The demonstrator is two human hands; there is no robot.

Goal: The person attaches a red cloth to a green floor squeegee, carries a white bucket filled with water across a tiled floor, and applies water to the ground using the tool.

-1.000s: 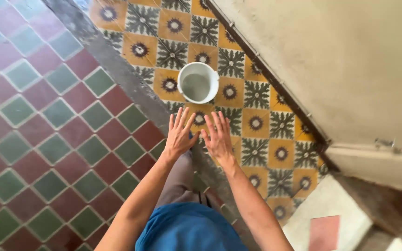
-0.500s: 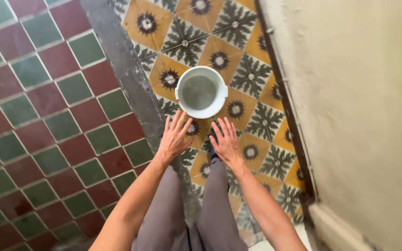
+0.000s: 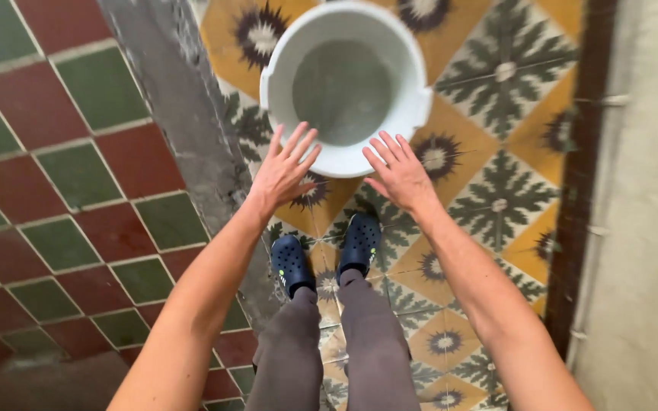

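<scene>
A white bucket [image 3: 346, 84] is shown standing upright on the floor, on the patterned yellow and green tiles [image 3: 489, 175], directly ahead of the person's feet. Greyish water is seen inside it, filling it partway; no handle can be made out, only two small lugs at the rim. The left hand [image 3: 282, 171] is held just short of the near rim, fingers spread and released, with the fingertips [image 3: 298, 141] overlapping the rim in the view; actual contact cannot be confirmed. The right hand [image 3: 399, 171] is placed likewise at the near rim on the other side, fingers extended and apart, nothing grasped. The reach is judged to be nearly complete, while the grip on the bucket is not yet made and the bucket is not lifted. Beneath the arms, two dark blue clogs [image 3: 325, 255] and grey trousers [image 3: 336, 350] are visible. A grey concrete strip [image 3: 184, 129] separates the patterned tiles from red and green tiles [image 3: 62, 190] on the left; a pale wall [image 3: 641, 228] borders the right.
</scene>
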